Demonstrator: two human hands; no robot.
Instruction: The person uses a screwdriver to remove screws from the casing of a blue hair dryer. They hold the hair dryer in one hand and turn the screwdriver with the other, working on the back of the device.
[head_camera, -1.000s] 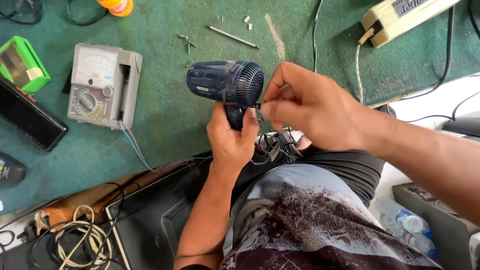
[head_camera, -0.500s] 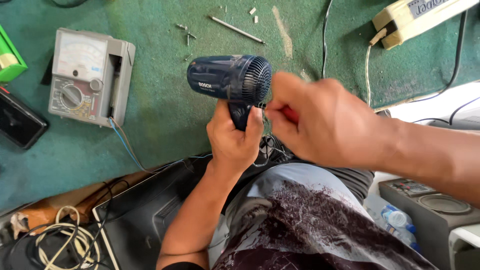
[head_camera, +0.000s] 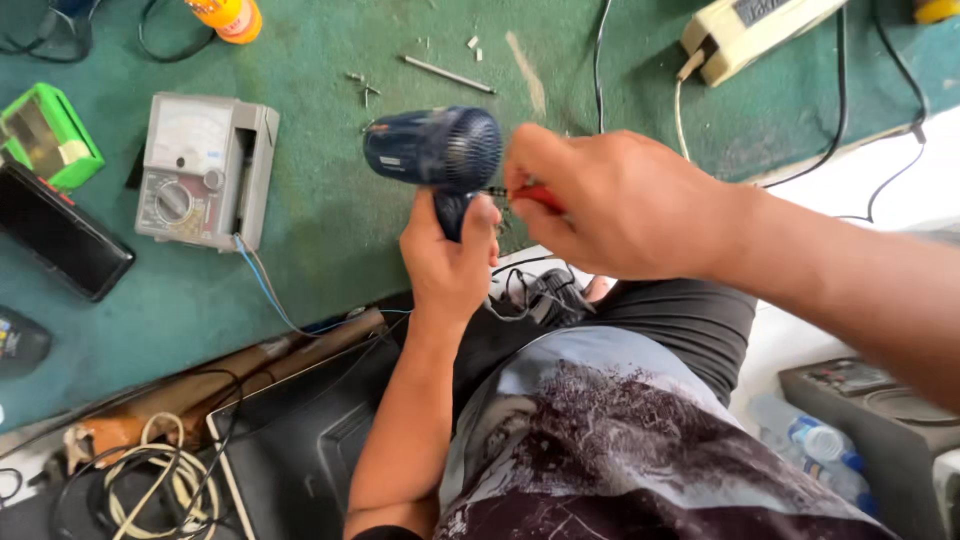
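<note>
Head view: the green felt-covered work surface (head_camera: 330, 240) is filling the upper half of the frame; the person's lap and printed shirt are taking up the lower right. A grey analogue multimeter with a round dial (head_camera: 205, 170) is lying upper left, a black flat case (head_camera: 60, 245) and a green box (head_camera: 45, 135) further left at the edge. A cream plastic box with a cable (head_camera: 745, 30) is sitting upper right. Loose screws and a thin metal rod (head_camera: 448, 74) are lying top centre, probably parked clear of the work.

The dark blue plastic hair dryer (head_camera: 432, 150) is sitting centre frame, held up off the surface, rear grille facing the right hand. The left hand (head_camera: 450, 265) is gripping its handle from below, fingers wrapped tight round it, likely to keep the body from turning. The right hand (head_camera: 610, 205) is coming in from the right, fingers pressed together pinching a red-handled screwdriver (head_camera: 535, 197); its tip is meeting the dryer just under the grille, apparently at a screw, though the contact point is too small to confirm.
</note>
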